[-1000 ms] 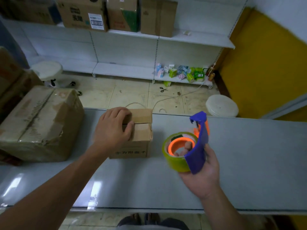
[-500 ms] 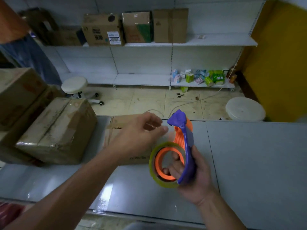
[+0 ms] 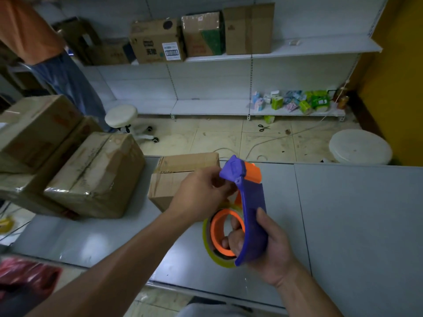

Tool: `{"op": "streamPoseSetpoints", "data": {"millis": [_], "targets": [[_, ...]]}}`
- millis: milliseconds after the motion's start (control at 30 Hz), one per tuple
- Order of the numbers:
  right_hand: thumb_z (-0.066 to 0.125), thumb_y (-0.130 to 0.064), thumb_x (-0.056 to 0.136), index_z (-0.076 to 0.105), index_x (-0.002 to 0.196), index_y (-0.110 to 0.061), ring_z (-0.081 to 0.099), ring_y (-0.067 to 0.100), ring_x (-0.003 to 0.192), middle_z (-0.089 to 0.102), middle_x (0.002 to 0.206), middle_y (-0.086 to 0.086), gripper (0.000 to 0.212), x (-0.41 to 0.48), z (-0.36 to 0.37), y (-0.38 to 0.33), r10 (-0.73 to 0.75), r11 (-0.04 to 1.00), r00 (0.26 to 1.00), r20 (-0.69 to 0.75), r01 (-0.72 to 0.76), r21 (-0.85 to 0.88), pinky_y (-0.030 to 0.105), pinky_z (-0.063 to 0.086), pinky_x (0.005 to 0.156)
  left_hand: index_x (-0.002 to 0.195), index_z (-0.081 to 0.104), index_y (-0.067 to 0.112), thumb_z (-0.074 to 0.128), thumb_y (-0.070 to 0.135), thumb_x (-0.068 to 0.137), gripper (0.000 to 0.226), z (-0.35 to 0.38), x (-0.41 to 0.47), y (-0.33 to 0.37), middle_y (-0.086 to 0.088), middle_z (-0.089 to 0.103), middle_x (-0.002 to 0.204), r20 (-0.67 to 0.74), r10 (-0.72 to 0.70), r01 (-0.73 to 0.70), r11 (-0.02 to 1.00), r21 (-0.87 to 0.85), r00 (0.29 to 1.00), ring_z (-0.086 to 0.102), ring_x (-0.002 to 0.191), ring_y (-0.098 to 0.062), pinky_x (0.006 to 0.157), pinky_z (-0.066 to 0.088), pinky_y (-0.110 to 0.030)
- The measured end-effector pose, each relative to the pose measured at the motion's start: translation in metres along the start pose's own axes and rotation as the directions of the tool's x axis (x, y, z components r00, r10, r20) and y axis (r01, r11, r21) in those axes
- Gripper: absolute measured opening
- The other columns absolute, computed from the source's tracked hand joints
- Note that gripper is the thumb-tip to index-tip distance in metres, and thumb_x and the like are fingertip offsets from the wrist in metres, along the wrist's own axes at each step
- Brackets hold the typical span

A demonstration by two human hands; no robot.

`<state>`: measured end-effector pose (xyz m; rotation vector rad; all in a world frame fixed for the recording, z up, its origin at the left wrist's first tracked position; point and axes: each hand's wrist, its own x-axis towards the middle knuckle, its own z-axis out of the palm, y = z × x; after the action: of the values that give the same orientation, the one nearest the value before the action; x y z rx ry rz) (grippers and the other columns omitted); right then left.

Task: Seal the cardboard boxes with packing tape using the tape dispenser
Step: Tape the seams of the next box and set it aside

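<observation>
My right hand (image 3: 269, 245) grips a purple and orange tape dispenser (image 3: 250, 202) above the grey table (image 3: 354, 213), fingers through the orange core of its yellowish tape roll (image 3: 209, 242). My left hand (image 3: 201, 195) is at the dispenser's purple head, fingertips curled in just under the blade end; whether they pinch the tape end is hidden. Behind my left hand a small cardboard box (image 3: 180, 170) sits on the table with its top flaps closed.
Larger taped cardboard boxes (image 3: 96, 175) are stacked at the left of the table. A person in an orange top (image 3: 27, 28) stands at the far left. Two white stools (image 3: 121, 116) and scissors (image 3: 263, 127) are on the floor beyond; more boxes sit on the wall shelf (image 3: 309, 48).
My left hand left the small box and came to the dispenser's head. My right hand turned the dispenser upright and raised it. The view tilted up.
</observation>
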<state>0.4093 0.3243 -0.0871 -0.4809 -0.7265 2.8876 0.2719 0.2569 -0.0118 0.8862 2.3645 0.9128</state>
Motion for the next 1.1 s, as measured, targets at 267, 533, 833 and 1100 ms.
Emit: {"op": "streamPoseSetpoints", "data": {"millis": [267,533,833,1100], "targets": [[0.098,-0.040,0.021,0.073,0.075,0.001,0.061,0.027,0.046,0.065,0.065,0.019,0.072,-0.004,-0.008,-0.007,0.076,0.996,0.997,-0.004,-0.076,-0.048,0.033,0.052,0.046,0.088,0.070,-0.005,0.065,0.001,0.087,0.008,-0.004,-0.007,0.003,-0.009,0.070,0.067,0.032,-0.253,0.245,0.883,-0.399,0.967,0.064,0.060,-0.016,0.059,0.052,-0.026],[0.085,-0.050,0.061,0.075,0.086,-0.011,0.070,0.031,0.065,0.071,0.075,0.022,0.048,-0.010,-0.003,-0.051,0.144,0.892,0.963,0.227,-0.027,-0.451,0.033,0.056,0.062,0.071,0.071,0.000,0.068,0.002,0.084,0.013,-0.030,0.000,0.007,-0.009,0.066,0.060,-0.056,-0.262,0.194,0.827,-0.528,0.964,0.060,0.050,-0.011,0.050,0.051,-0.019],[0.070,-0.042,0.071,0.073,0.086,-0.024,0.072,0.033,0.082,0.074,0.089,0.013,0.023,0.005,0.023,-0.092,0.292,0.585,0.953,0.086,-0.106,-0.804,0.032,0.056,0.072,0.087,0.073,0.002,0.074,0.016,0.084,0.014,-0.079,0.018,-0.016,-0.010,0.074,0.076,-0.212,-0.273,0.061,0.735,-0.675,0.938,0.069,0.067,-0.013,0.059,0.052,-0.020],[0.075,-0.053,0.064,0.069,0.088,-0.012,0.071,0.015,0.072,0.076,0.083,0.004,0.048,0.031,0.066,-0.123,0.235,0.183,0.950,-0.206,-0.252,-0.950,0.012,0.051,0.060,0.087,0.075,0.006,0.074,0.023,0.084,0.017,-0.097,0.014,-0.073,-0.008,0.073,0.077,-0.229,-0.357,0.048,0.623,-0.781,0.905,0.068,0.070,-0.011,0.065,0.051,-0.021]]}}
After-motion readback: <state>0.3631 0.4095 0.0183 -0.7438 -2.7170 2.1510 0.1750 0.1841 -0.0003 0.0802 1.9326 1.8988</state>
